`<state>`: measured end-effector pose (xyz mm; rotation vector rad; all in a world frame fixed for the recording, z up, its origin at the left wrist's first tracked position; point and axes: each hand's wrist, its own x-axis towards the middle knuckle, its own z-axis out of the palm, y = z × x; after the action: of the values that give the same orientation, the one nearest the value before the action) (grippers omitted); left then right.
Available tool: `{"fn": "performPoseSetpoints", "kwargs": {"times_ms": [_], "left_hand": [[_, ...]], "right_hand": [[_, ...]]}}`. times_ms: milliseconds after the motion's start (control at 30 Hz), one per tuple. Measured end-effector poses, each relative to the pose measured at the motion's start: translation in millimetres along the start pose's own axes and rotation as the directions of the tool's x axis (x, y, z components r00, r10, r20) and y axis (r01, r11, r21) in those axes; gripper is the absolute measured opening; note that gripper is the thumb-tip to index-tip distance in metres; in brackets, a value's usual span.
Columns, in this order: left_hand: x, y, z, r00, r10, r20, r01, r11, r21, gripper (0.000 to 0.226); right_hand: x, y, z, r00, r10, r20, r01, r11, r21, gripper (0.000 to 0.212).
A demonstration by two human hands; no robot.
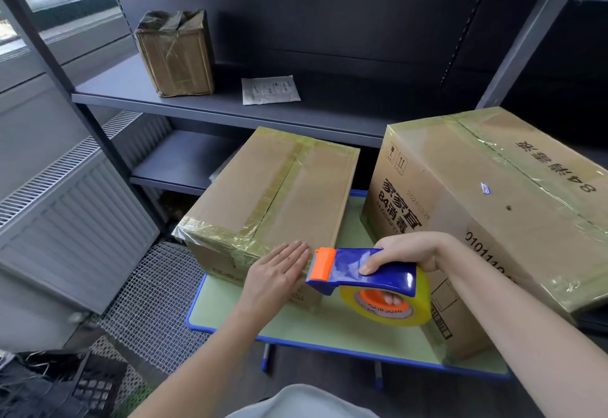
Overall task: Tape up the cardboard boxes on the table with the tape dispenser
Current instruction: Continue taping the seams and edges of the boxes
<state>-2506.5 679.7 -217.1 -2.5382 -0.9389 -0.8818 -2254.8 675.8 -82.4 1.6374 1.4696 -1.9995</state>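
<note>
Two cardboard boxes stand on a small green table (230,312) with a blue rim. The smaller box (273,194) on the left carries yellowish tape along its top seam and near edge. The larger printed box (487,207) stands on the right, also taped. My left hand (279,273) lies flat with straight fingers against the smaller box's near edge. My right hand (408,253) grips the blue tape dispenser (365,271), whose orange cutter end meets the box edge beside my left fingertips. The yellow tape roll (391,302) hangs under it.
A dark metal shelf unit (131,95) stands behind the table, holding a small taped box (176,52) and a white packet (269,89). A radiator (72,220) and a wire mesh panel (154,302) are at the left. A black crate (95,384) sits at the lower left.
</note>
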Motion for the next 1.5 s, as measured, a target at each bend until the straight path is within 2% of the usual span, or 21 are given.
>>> {"fn": "performPoseSetpoints", "kwargs": {"times_ms": [267,500,667,767,867,967,1133,1300,1500], "left_hand": [[-14.6,-37.1,-12.3,0.999,-0.001,0.039,0.001,1.000,-0.006,0.046],[-11.7,-36.2,-15.5,0.999,-0.031,0.041,0.032,0.999,-0.018,0.050],[-11.5,-35.8,-16.1,0.997,-0.038,0.074,0.040,0.999,-0.028,0.050],[-11.0,-35.7,-17.2,0.995,-0.047,0.086,0.051,0.997,-0.051,0.048],[-12.6,-33.4,-15.2,0.993,-0.061,0.105,0.067,0.997,-0.047,0.041],[-13.9,-27.7,-17.1,0.981,-0.106,0.160,0.117,0.991,-0.063,0.047],[-12.2,-12.4,-30.3,0.962,-0.014,0.272,0.065,0.982,-0.178,0.065],[-5.4,-8.0,-33.9,0.955,-0.093,0.283,0.166,0.955,-0.247,0.057],[-5.8,1.1,-30.1,0.948,-0.192,0.255,0.257,0.933,-0.251,0.043]], "right_hand": [[19.0,-17.7,21.2,0.998,-0.051,0.043,0.047,0.995,0.089,0.028],[3.5,13.9,7.7,0.998,-0.027,0.048,0.023,0.996,0.081,0.060],[2.2,22.2,9.9,0.999,-0.003,0.034,-0.001,0.993,0.118,0.053],[-6.9,29.4,3.2,0.999,0.016,0.029,-0.019,0.993,0.117,0.058],[-6.0,27.5,3.4,0.997,0.067,0.038,-0.070,0.991,0.112,0.047],[7.5,21.6,12.4,0.992,0.129,-0.010,-0.127,0.987,0.101,0.031],[24.8,7.1,19.1,0.973,0.227,0.027,-0.229,0.965,0.127,0.032],[26.8,-3.6,13.2,0.955,0.292,0.043,-0.295,0.946,0.133,0.033],[34.7,-8.2,14.7,0.957,0.290,0.030,-0.290,0.942,0.169,0.035]]}}
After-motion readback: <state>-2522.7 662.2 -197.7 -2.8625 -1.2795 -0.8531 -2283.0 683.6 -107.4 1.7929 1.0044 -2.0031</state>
